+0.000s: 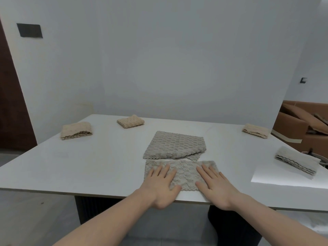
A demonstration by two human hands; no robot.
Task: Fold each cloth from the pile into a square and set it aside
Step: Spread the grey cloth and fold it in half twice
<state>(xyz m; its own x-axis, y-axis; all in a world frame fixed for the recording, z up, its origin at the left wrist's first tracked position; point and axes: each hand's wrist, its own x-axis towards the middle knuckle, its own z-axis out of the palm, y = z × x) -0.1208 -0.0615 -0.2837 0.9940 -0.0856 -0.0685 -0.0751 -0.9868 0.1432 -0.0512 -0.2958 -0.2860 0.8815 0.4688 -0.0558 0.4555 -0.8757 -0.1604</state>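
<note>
A grey textured cloth [185, 172] lies folded into a long strip at the near edge of the white table [88, 166]. My left hand [162, 185] presses flat on its left part with straight fingers. My right hand [213, 185] presses flat on its right part the same way. Just behind the strip lies a larger grey cloth [174, 145], folded over once with its right corner askew.
Folded cloths sit around the table: a beige one [76, 130] at the far left, another beige one [130, 121] at the back, a third [255, 130] at the far right, and a grey one [296, 162] near the right edge. A brown sofa [301, 125] stands beyond the table's right side.
</note>
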